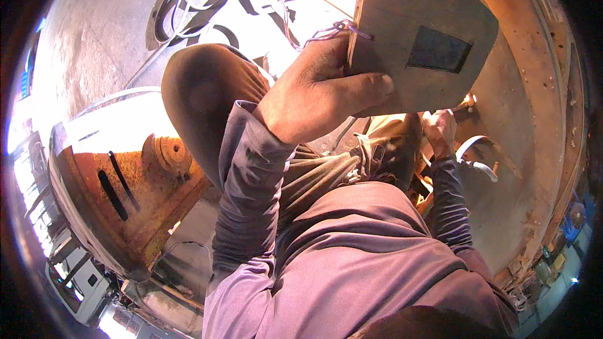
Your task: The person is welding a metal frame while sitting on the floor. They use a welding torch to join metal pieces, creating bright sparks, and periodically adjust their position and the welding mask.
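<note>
My left hand [320, 91] is closed on the edge of a welding hand shield [389, 28], a flat brown board with a dark rectangular glass window [440, 50]. The thumb lies across the face of the board. A thin pinkish wire [326, 32] is looped through its edge by my fingers. Below the shield's lower edge, my right hand [440, 130] is closed by my right knee. What it grips is hidden or too small to make out. Just past it a small bright orange-lit piece [468, 102] shows, against a brown metal surface.
A rusty orange steel part [144, 176] with slots and a round boss stands at my left. Coiled white cable [207, 0] lies on the floor ahead. A curved rusty steel wall [546, 56] with holes rises at my right. A pale curved strip [477, 157] is beside my right wrist.
</note>
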`<state>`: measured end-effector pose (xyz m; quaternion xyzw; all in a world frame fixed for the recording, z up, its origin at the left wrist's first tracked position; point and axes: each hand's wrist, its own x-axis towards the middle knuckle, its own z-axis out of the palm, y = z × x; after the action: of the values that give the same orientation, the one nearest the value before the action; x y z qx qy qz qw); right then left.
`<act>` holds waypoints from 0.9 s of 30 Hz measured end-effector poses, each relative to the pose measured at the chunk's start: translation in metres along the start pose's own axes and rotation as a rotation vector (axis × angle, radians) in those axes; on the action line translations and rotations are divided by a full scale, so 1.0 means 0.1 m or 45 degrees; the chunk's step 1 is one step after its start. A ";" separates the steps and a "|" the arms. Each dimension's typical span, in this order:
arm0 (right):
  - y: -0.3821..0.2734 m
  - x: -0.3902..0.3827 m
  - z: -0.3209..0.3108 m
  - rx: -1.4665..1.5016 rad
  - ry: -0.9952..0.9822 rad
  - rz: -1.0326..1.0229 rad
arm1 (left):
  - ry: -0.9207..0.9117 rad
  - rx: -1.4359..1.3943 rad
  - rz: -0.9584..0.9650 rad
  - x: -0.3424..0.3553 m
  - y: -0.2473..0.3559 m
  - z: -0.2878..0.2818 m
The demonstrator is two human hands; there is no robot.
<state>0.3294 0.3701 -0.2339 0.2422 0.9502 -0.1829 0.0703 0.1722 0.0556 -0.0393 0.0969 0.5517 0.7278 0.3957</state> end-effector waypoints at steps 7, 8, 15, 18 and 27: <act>-0.10 -0.04 -0.05 0.070 0.050 0.010 | 0.002 0.048 0.013 0.00 0.03 0.00; -0.07 -0.02 -0.03 0.035 0.034 0.010 | -0.003 0.023 0.016 0.00 0.03 0.01; -0.05 0.02 -0.06 0.043 -0.131 0.058 | -0.003 -0.029 0.017 0.00 0.03 0.03; 0.07 0.04 0.01 0.318 -0.094 -0.072 | 0.044 0.359 0.192 0.00 0.02 -0.02; -0.24 0.01 -0.15 0.221 -0.110 -0.093 | 0.419 -0.143 0.344 0.03 -0.06 -0.03</act>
<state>0.3164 0.3571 -0.2124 0.2046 0.9351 -0.2772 0.0833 0.1710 0.0562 -0.0466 0.0278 0.5494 0.8098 0.2038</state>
